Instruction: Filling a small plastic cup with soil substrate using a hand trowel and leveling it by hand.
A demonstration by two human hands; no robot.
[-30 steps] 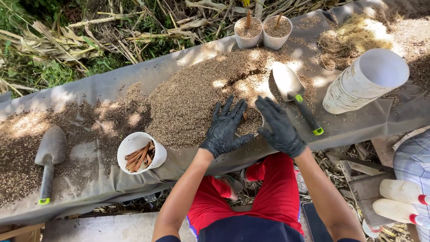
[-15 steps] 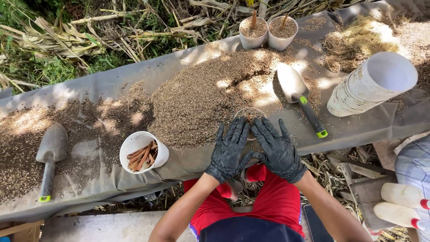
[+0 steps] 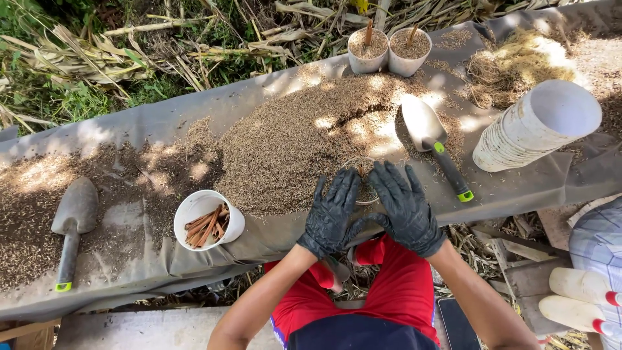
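At the near edge of the tarp-covered bench, two gloved hands press down over a small filled pot

Left hand (image 3: 332, 217) and right hand (image 3: 405, 210), both in black gloves, lie flat with fingers spread over the pot (image 3: 360, 181), gripping nothing; a stick stands in its fill. Two finished pots (image 3: 387, 50) (each with a stick) stand at the far edge. By the look of it much is left: a cup of sticks (image 3: 208, 221), a stack of empty cups (image 3: 534, 129) at the right end, the husk heap (image 3: 291, 146), trowels (image 3: 433, 142)
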